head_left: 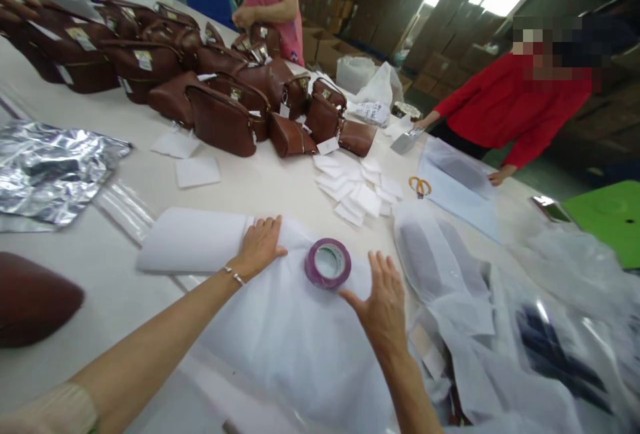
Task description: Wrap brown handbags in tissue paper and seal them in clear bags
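Note:
My left hand (261,247) lies with fingers stretched over the right end of a white rolled sheet (193,241), on the edge of a thin translucent white sheet (290,341). A purple roll of tape (327,263) rests on that sheet between my two hands. To its right, my right hand (383,301) is spread with the thumb pointing at the tape; nothing shows in its grasp. Whether its fingertips touch the sheet I cannot tell. A bangle circles my left wrist.
Brown handbags (220,117) crowd the table's far left. White paper pieces (353,184) and yellow-handled scissors (420,186) lie beyond my hands. Silver foil (55,171) is at left, wrapped bundles (440,261) at right. A co-worker in red (525,101) and one in a pink apron (270,1) stand opposite.

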`<action>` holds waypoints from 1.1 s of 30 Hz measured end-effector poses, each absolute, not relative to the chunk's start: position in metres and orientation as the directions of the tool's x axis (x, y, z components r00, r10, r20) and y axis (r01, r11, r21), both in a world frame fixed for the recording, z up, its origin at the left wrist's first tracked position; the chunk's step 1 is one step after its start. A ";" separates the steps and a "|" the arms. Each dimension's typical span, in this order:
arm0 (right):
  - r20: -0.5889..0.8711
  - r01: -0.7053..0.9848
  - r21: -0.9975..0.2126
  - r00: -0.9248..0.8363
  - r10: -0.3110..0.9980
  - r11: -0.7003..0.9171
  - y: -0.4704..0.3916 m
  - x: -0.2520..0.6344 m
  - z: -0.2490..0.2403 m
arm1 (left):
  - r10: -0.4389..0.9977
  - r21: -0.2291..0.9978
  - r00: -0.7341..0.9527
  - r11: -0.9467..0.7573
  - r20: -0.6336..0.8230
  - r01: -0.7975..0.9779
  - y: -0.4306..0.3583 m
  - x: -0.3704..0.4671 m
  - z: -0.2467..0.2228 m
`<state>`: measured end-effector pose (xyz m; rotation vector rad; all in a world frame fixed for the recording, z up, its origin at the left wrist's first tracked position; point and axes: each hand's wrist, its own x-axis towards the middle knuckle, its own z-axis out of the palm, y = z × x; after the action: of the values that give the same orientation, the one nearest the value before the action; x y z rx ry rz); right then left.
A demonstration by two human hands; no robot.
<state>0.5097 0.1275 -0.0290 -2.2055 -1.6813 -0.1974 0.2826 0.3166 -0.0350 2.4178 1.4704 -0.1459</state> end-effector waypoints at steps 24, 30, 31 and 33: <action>0.318 0.933 -0.339 -0.007 0.948 0.121 0.261 0.513 -0.005 | 0.498 0.507 0.723 -0.515 -0.479 0.691 0.432 0.352 -0.031; 0.224 0.925 -0.372 0.008 0.975 0.078 0.236 0.500 -0.002 | 0.560 0.600 0.710 -0.412 -0.427 0.686 0.431 0.334 -0.038; 0.216 0.923 -0.374 -0.003 0.976 0.085 0.232 0.498 -0.002 | 0.566 0.612 0.718 -0.415 -0.405 0.673 0.429 0.334 -0.036; 0.209 0.920 -0.379 -0.017 0.978 0.097 0.225 0.496 -0.003 | 0.576 0.630 0.732 -0.427 -0.364 0.649 0.424 0.336 -0.031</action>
<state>0.4958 0.2251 -0.0029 -1.8570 -1.9728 0.1895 0.3360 0.4241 -0.0305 2.1403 0.9209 -0.1181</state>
